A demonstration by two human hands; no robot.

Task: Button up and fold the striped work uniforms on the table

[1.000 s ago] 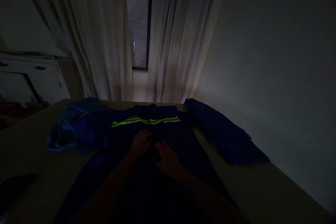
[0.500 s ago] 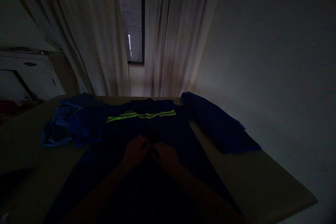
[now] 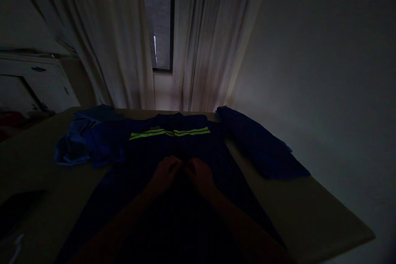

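Observation:
A dark navy work shirt [image 3: 198,142] with a collar and yellow-green stripes across its chest lies spread out, collar toward the window. My left hand [image 3: 168,171] and my right hand [image 3: 199,175] meet near its centre front, below the stripes. Both have curled fingers pinched on the front cloth, almost touching each other. Any button or fastening between the fingertips is lost in the dark. The right sleeve area of the cloth [image 3: 260,144] stretches out toward the wall.
The garment lies on a tan-covered table [image 3: 321,214] against a pale wall [image 3: 324,70]. Crumpled lighter blue denim [image 3: 72,142] sits at the left. A dark flat object [image 3: 21,208] and a whitish item [image 3: 17,245] lie near left. Curtains [image 3: 117,49] and a white cabinet [image 3: 46,82] stand behind.
My hands stay at the shirt's centre front, with a slightly wider gap between them. The view has shifted a little, showing more of the near-left items. The shirt lies much as before.

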